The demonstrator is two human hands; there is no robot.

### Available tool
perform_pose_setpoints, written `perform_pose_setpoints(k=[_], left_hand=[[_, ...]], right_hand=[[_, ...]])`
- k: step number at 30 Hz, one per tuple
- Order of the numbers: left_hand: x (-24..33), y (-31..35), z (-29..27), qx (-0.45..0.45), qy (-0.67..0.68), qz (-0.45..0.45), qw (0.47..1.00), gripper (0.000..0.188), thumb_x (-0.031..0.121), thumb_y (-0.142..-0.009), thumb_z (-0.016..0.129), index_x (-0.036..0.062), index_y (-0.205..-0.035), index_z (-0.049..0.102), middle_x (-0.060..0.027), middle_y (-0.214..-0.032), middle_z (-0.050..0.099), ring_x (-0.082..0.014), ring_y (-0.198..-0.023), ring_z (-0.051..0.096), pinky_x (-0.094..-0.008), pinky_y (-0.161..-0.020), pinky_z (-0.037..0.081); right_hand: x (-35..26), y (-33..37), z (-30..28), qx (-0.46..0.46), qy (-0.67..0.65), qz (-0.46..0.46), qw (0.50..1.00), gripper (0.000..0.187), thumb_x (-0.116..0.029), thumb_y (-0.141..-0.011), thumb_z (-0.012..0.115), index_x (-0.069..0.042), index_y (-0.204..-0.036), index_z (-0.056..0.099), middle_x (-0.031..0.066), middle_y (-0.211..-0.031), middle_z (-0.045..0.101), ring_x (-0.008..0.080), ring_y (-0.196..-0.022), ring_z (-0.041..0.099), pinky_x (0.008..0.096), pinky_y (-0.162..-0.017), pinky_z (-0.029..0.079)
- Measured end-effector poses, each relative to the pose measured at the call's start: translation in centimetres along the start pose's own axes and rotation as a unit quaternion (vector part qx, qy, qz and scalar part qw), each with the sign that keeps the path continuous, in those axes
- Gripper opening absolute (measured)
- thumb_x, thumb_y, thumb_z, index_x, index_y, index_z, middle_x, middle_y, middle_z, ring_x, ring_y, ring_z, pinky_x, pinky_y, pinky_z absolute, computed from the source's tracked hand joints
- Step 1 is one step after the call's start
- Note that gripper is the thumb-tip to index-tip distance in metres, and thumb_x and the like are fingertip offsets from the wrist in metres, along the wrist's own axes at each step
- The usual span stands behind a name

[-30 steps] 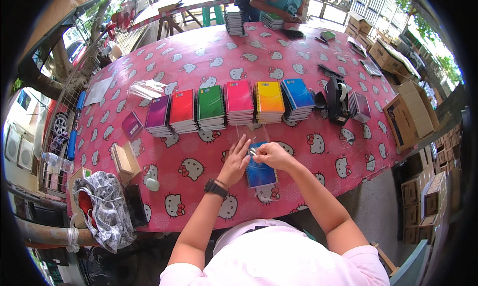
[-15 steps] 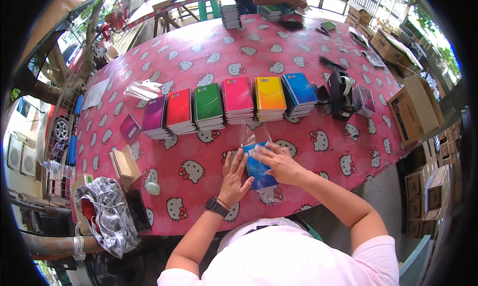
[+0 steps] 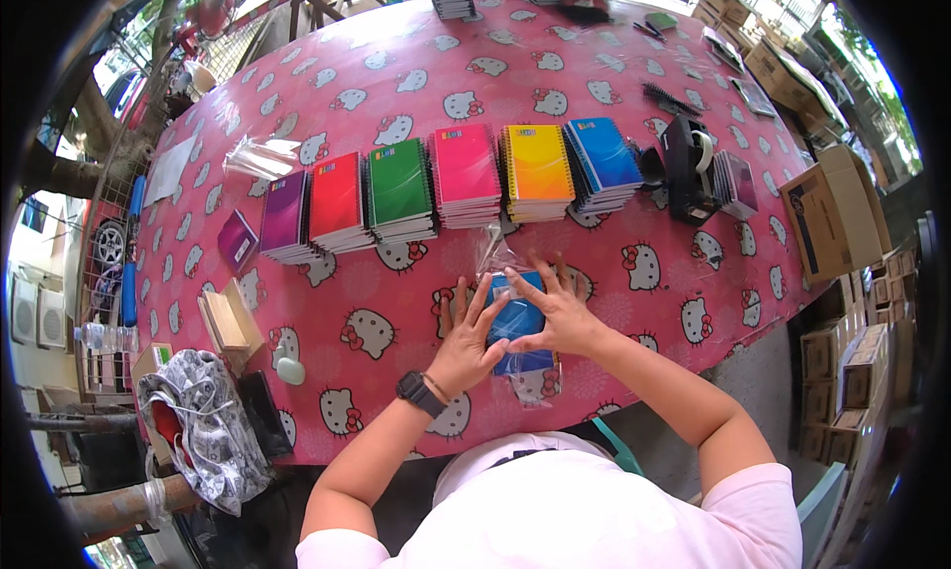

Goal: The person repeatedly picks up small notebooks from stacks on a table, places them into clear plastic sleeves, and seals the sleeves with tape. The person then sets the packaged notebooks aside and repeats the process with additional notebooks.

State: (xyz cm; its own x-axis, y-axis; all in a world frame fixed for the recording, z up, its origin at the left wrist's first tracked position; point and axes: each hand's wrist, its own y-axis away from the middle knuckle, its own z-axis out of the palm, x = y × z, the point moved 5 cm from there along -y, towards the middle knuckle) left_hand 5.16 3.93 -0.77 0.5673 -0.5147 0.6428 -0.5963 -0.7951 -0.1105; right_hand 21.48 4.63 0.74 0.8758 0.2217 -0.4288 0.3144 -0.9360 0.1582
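Observation:
A blue notebook [image 3: 516, 323] lies on the pink patterned table cover in front of me, inside a clear plastic sleeve [image 3: 535, 389] that sticks out beyond its near and far ends. My left hand [image 3: 468, 339] rests along its left edge, fingers spread, thumb on the cover. Over its right side lies my right hand [image 3: 557, 316], also with fingers spread, its thumb reaching toward the left one. Beyond them stand stacks of spiral notebooks in a row: purple [image 3: 283, 212], red [image 3: 337, 198], green [image 3: 399, 185], pink [image 3: 466, 168], yellow [image 3: 538, 168] and blue [image 3: 604, 158].
A black tape dispenser [image 3: 686, 178] and small purple-covered pads [image 3: 735, 183] stand right of the row. Clear sleeves [image 3: 263, 158] lie at the left. A patterned cloth bag [image 3: 203, 425] sits at the near left corner. An open carton [image 3: 837, 212] is at the right edge.
My right hand has shifted from across the notebook's top to its right side, fingers spreading. My left hand stays beside the notebook, its thumb now nearer the right one. The view has tilted slightly.

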Motion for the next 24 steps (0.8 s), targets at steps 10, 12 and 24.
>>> perform_pose_setpoints(k=[10, 12, 24], left_hand=[[0.0, -1.4, -1.4, -0.013, 0.05, -0.018, 0.998, 0.07, 0.038, -0.071, 0.074, 0.0268, -0.134, 0.047, 0.0028, -0.15, 0.024, -0.0397, -0.139, 0.007, -0.0594, -0.109, 0.012], [-0.2, -1.7, -1.3, 0.002, 0.063, 0.01, 0.998, 0.07, 0.036, -0.069, 0.075, 0.027, -0.133, 0.047, 0.0029, -0.149, 0.025, -0.0399, -0.139, 0.007, -0.0589, -0.109, 0.012], [0.6, -2.2, -1.4, -0.054, -0.062, -0.057, 0.995, 0.079, 0.052, -0.063, 0.073, 0.0345, -0.134, 0.043, 0.0049, -0.151, 0.021, -0.0396, -0.139, 0.001, -0.0684, -0.102, 0.002]], right_hand=[[-0.7, -0.2, -0.2, -0.035, 0.008, 0.017, 0.999, 0.129, -0.067, -0.044, 0.076, -0.032, -0.147, 0.007, 0.0151, -0.152, -0.004, 0.0475, -0.137, -0.001, 0.0714, -0.1, 0.009], [-0.6, -0.2, -0.2, -0.025, -0.006, 0.012, 1.0, 0.133, -0.066, -0.044, 0.077, -0.027, -0.147, 0.003, 0.0155, -0.152, -0.005, 0.0466, -0.137, -0.002, 0.0712, -0.1, 0.009], [-1.1, 3.0, -3.2, 0.016, 0.035, -0.025, 0.999, 0.122, -0.059, -0.056, 0.075, -0.015, -0.147, 0.008, 0.0194, -0.152, -0.003, 0.0429, -0.138, -0.008, 0.0657, -0.104, 0.003]])
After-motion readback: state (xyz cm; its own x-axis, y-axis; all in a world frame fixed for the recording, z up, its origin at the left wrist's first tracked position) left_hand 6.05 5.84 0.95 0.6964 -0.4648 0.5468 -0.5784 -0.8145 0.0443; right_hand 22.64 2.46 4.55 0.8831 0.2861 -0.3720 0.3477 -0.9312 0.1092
